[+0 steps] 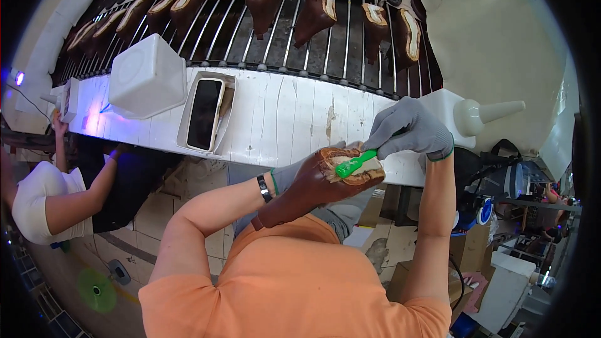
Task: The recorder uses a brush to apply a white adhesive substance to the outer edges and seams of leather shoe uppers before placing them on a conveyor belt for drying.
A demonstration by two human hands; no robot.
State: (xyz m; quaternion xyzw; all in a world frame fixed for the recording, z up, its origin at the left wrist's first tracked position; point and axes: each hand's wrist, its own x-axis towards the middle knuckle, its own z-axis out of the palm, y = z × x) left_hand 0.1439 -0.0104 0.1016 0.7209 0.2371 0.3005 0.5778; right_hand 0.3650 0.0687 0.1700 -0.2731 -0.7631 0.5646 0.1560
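A brown leather boot upper [294,194] lies across my front, its pale unsoled bottom turned up. My left hand [285,177], in a grey glove, holds it from behind; most of its fingers are hidden by the leather. My right hand [410,130], also in a grey glove, is closed round the handle of a small green brush [354,164]. The brush head rests against the boot's bottom, inside the rough folded leather edge. The boot's narrow end points down and left, toward my lap.
Beyond the white bench [282,109] runs a roller conveyor [275,40] with several brown boots and black soles. A white container [147,78] and a tray with a phone [205,112] stand left, a spouted white bottle [476,117] right. A co-worker [56,197] sits at left.
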